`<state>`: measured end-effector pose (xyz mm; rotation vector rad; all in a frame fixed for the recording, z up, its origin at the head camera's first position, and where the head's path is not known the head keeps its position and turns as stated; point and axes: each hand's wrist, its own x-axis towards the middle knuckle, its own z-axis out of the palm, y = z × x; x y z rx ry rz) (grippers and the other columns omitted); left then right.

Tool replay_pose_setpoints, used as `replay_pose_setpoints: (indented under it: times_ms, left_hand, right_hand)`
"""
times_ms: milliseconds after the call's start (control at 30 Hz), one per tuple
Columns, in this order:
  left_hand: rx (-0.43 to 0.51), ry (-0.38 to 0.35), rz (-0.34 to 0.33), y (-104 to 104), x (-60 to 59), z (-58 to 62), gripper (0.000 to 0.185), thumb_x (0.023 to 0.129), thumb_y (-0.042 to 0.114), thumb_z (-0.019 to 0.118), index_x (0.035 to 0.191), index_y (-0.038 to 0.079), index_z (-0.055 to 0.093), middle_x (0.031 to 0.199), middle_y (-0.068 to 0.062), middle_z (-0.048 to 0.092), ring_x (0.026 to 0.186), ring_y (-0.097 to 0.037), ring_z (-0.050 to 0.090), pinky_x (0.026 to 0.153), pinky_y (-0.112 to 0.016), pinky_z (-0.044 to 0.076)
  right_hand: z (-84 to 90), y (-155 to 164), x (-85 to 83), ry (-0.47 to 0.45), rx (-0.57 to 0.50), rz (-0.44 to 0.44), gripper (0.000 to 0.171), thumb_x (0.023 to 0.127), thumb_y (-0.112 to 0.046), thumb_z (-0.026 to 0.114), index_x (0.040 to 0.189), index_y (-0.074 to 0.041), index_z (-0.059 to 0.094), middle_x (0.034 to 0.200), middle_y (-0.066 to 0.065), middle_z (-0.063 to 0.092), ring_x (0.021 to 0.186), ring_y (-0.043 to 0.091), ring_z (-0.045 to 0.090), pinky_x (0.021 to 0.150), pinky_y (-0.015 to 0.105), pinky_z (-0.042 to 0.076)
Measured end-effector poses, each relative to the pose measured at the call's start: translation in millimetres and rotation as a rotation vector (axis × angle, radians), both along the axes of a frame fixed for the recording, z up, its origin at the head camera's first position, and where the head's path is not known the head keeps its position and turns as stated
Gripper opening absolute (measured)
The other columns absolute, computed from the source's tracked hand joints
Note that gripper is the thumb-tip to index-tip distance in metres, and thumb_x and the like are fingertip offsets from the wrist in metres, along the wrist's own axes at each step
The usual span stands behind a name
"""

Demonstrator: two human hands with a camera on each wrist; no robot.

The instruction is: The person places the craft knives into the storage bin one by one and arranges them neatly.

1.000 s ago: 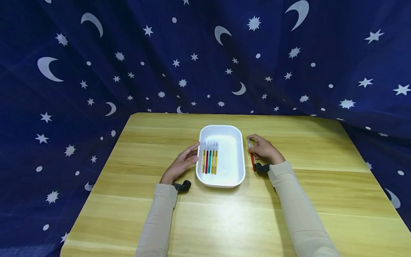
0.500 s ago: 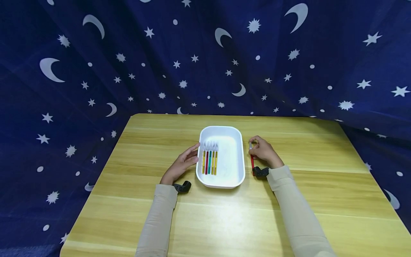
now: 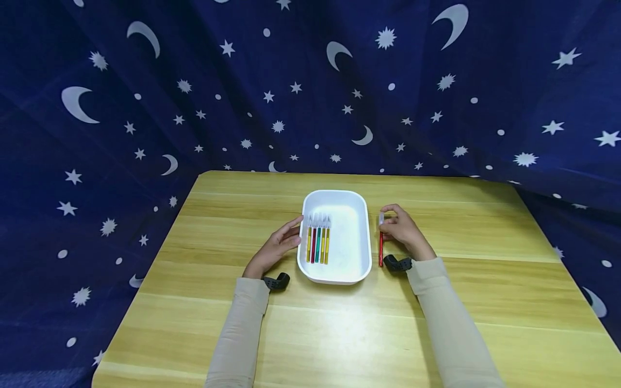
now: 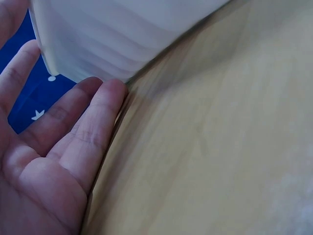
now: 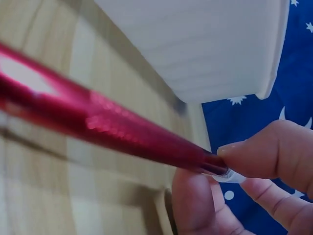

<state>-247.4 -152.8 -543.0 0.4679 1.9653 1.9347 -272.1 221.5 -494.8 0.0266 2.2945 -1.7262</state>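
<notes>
A white tray (image 3: pixel 345 269) stands near the middle of the table. Along its left side lies a row of capped craft knives (image 3: pixel 317 245) with gold, red and green handles. My left hand (image 3: pixel 275 249) rests against the tray's left wall, fingers mostly straight; in the left wrist view, fingertips (image 4: pixel 111 90) touch the wall low down. Right of the tray, my right hand (image 3: pixel 401 229) pinches a red craft knife (image 3: pixel 380 250) near its clear cap, its handle pointing toward me. The right wrist view shows the shiny red handle (image 5: pixel 122 125) large, with thumb and fingers at its far end.
The wooden table (image 3: pixel 310 334) extends around the tray on all sides. A dark blue curtain (image 3: pixel 301 86) with moons and stars hangs behind it. Black wrist mounts (image 3: pixel 277 281) sit on both wrists.
The red craft knife has swung from a slant to nearly straight toward me, shifting slightly nearer with my right hand. My left hand stays at the tray.
</notes>
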Motion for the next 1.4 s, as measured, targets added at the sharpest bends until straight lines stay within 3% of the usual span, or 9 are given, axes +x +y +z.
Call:
replay_pose_setpoints:
  times_ms: [667, 1067, 1400]
  left_hand:
    - [-0.025, -0.011, 0.017, -2, 0.0, 1.0, 0.064, 0.113, 0.011, 0.057, 0.172, 0.012, 0.031, 0.172, -0.023, 0.035, 0.156, -0.042, 0.038, 0.127, -0.051, 0.035]
    - [-0.016, -0.020, 0.013, -2, -1.9, 0.8, 0.065, 0.113, 0.014, 0.060, 0.172, 0.013, 0.032, 0.171, -0.024, 0.036, 0.155, -0.043, 0.039, 0.128, -0.053, 0.034]
    - [-0.008, -0.023, 0.014, -1, -2.4, -0.3, 0.064, 0.113, 0.008, 0.057, 0.172, 0.011, 0.031, 0.170, -0.025, 0.036, 0.155, -0.043, 0.039, 0.127, -0.052, 0.034]
  right_hand:
    - [27.9, 1, 26.5, 0.124, -0.009, -0.019, 0.059, 0.102, 0.006, 0.064, 0.156, 0.008, 0.040, 0.115, 0.022, 0.061, 0.082, 0.012, 0.068, 0.074, 0.029, 0.064]
    - [35.1, -11, 39.8, 0.188, -0.111, -0.003, 0.059, 0.100, 0.009, 0.066, 0.153, 0.013, 0.041, 0.109, 0.013, 0.063, 0.082, 0.007, 0.071, 0.076, 0.033, 0.067]
    - [40.7, -26, 39.0, 0.168, -0.131, 0.058, 0.059, 0.100, 0.009, 0.067, 0.153, 0.014, 0.041, 0.110, 0.020, 0.063, 0.082, 0.009, 0.072, 0.079, 0.036, 0.067]
